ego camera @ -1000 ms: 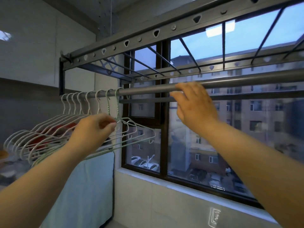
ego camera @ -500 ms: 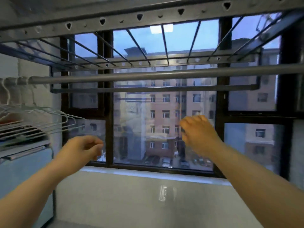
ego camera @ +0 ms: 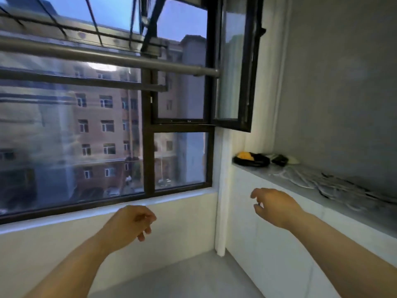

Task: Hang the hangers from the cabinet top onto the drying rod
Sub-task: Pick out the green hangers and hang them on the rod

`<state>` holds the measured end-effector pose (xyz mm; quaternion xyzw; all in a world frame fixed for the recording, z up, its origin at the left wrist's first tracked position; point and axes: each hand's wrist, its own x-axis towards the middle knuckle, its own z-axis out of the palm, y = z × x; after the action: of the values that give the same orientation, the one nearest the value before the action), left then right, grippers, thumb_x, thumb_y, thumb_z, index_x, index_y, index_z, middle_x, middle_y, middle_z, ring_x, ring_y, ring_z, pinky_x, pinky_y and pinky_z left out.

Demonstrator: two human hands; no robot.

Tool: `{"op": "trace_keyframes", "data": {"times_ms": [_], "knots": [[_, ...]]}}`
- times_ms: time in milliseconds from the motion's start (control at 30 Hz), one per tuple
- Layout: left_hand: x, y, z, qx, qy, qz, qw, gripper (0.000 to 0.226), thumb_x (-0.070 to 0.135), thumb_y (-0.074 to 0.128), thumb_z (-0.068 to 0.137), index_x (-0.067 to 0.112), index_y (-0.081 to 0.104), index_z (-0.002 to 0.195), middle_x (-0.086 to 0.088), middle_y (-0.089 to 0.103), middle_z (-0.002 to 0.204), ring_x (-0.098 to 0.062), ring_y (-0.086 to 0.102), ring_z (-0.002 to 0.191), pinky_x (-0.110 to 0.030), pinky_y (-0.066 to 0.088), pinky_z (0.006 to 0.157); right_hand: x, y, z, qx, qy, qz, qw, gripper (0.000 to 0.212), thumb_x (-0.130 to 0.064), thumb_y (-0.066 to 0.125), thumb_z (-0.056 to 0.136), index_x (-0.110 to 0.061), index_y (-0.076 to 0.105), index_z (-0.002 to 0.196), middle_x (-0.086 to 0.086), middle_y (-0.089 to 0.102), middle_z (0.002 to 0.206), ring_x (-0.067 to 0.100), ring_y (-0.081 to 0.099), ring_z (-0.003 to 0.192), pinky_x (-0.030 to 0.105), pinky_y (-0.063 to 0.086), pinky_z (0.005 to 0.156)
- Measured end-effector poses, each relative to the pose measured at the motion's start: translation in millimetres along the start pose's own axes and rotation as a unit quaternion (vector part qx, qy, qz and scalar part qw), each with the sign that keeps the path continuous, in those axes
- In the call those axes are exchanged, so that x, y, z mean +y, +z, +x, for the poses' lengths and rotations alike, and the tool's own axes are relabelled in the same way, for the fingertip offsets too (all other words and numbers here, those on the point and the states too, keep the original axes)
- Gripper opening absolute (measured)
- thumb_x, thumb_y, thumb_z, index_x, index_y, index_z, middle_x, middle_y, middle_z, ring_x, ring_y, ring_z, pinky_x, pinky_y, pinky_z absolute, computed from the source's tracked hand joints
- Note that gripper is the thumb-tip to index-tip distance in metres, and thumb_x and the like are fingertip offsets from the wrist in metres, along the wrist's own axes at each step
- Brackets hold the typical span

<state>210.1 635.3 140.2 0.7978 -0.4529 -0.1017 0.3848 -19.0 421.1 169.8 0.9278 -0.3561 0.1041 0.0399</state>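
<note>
A loose pile of pale wire hangers (ego camera: 326, 184) lies on the grey top of the white cabinet (ego camera: 365, 211) at the right. The grey drying rod (ego camera: 111, 58) runs across the upper left and ends near the window frame. My right hand (ego camera: 274, 204) hovers empty with fingers spread, a little left of and below the hangers, in front of the cabinet's edge. My left hand (ego camera: 131, 222) hangs lower in front of the wall under the window, fingers loosely curled, holding nothing.
A black window sash (ego camera: 234, 67) stands swung inward above the cabinet's far end. A black coiled item with something yellow (ego camera: 250, 159) and a dark object (ego camera: 279, 159) sit at the cabinet's far end. Grey floor lies below.
The view has swung right from the hung hangers on the rod to the cabinet. Both hands have let go, dropped from the rod and moved right, the right one toward the cabinet top.
</note>
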Motion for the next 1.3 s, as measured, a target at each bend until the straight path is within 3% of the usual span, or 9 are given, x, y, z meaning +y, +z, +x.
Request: {"op": "trace_keyframes", "data": {"times_ms": [200, 300, 500, 700, 833, 1000, 1100, 1233, 1300], "knots": [[61.1, 118.9, 68.5, -0.116, 0.038, 0.015, 0.992, 0.03, 0.013, 0.047, 0.092, 0.028, 0.057, 0.068, 0.007, 0.063, 0.065, -0.005, 0.058, 0.05, -0.021, 0.049, 0.065, 115.7, 38.7, -26.9, -0.052, 0.124, 0.019, 0.991, 0.039, -0.027, 0.039, 0.097, -0.021, 0.04, 0.136, 0.0, 0.051, 0.133, 0.02, 0.05, 0.12, 0.024, 0.04, 0.092], [84.3, 173.8, 108.0, -0.158, 0.066, 0.03, 0.985, 0.03, 0.014, 0.047, 0.092, 0.03, 0.055, 0.068, 0.009, 0.062, 0.066, -0.003, 0.058, 0.053, -0.018, 0.047, 0.067, 162.6, 55.7, -31.4, -0.07, 0.182, 0.026, 0.98, 0.038, -0.027, 0.04, 0.097, -0.021, 0.041, 0.134, -0.001, 0.052, 0.133, 0.019, 0.05, 0.12, 0.023, 0.04, 0.092], [128.7, 275.9, 201.2, -0.186, 0.087, -0.032, 0.978, 0.03, 0.01, 0.049, 0.09, 0.027, 0.057, 0.067, 0.006, 0.063, 0.067, -0.008, 0.059, 0.066, -0.02, 0.045, 0.068, 255.8, 74.5, -8.5, -0.082, 0.279, 0.018, 0.957, 0.04, -0.028, 0.04, 0.097, -0.022, 0.039, 0.136, 0.0, 0.049, 0.136, 0.019, 0.047, 0.124, 0.025, 0.038, 0.098], [177.1, 364.4, 284.1, -0.223, 0.12, -0.017, 0.967, 0.032, 0.012, 0.048, 0.091, 0.031, 0.053, 0.065, 0.009, 0.06, 0.074, -0.016, 0.06, 0.087, -0.022, 0.038, 0.077, 334.3, 99.2, 37.7, -0.064, 0.339, 0.025, 0.938, 0.042, -0.024, 0.039, 0.098, -0.02, 0.036, 0.139, 0.002, 0.042, 0.143, 0.021, 0.039, 0.132, 0.027, 0.033, 0.105], [197.7, 418.4, 316.1, -0.238, 0.159, 0.0, 0.958, 0.035, 0.014, 0.05, 0.091, 0.037, 0.049, 0.065, 0.01, 0.059, 0.084, -0.012, 0.055, 0.089, -0.017, 0.036, 0.08, 375.2, 131.1, 49.2, -0.061, 0.369, 0.033, 0.927, 0.045, -0.023, 0.038, 0.098, -0.019, 0.031, 0.142, 0.001, 0.033, 0.148, 0.02, 0.031, 0.136, 0.027, 0.028, 0.109], [216.9, 476.7, 339.6, -0.272, 0.181, 0.037, 0.945, 0.015, 0.021, 0.047, 0.093, 0.031, 0.058, 0.092, 0.004, 0.063, 0.114, -0.007, 0.053, 0.095, -0.013, 0.035, 0.082, 440.0, 156.2, 72.3, -0.055, 0.422, 0.035, 0.904, 0.054, -0.013, 0.032, 0.099, -0.021, 0.014, 0.149, -0.001, 0.008, 0.158, 0.019, 0.013, 0.145, 0.03, 0.013, 0.117], [227.7, 504.3, 357.3, -0.272, 0.153, 0.043, 0.949, 0.025, 0.02, 0.047, 0.093, 0.018, 0.061, 0.114, 0.001, 0.062, 0.122, -0.012, 0.056, 0.105, -0.013, 0.036, 0.084, 476.9, 168.2, 88.7, -0.043, 0.414, 0.039, 0.909, 0.054, -0.027, 0.031, 0.099, -0.023, 0.012, 0.149, -0.001, 0.004, 0.158, 0.019, 0.01, 0.145, 0.033, 0.013, 0.119], [251.4, 533.6, 380.0, -0.233, 0.123, 0.022, 0.965, 0.028, 0.02, 0.049, 0.092, 0.015, 0.059, 0.118, -0.003, 0.06, 0.124, -0.017, 0.056, 0.111, -0.019, 0.039, 0.091, 514.8, 181.9, 109.1, -0.037, 0.38, 0.025, 0.924, 0.072, -0.051, 0.008, 0.084, -0.021, 0.01, 0.15, 0.001, 0.005, 0.158, 0.017, 0.007, 0.146, 0.034, 0.008, 0.118], [265.5, 551.9, 392.6, -0.206, 0.107, 0.002, 0.973, 0.029, 0.018, 0.05, 0.091, 0.014, 0.058, 0.119, -0.007, 0.06, 0.122, -0.021, 0.055, 0.112, -0.023, 0.039, 0.095, 529.1, 187.7, 118.3, -0.035, 0.371, 0.027, 0.928, 0.066, -0.049, 0.017, 0.091, -0.021, 0.009, 0.15, 0.0, 0.003, 0.159, 0.018, 0.006, 0.145, 0.036, 0.006, 0.118]]}}
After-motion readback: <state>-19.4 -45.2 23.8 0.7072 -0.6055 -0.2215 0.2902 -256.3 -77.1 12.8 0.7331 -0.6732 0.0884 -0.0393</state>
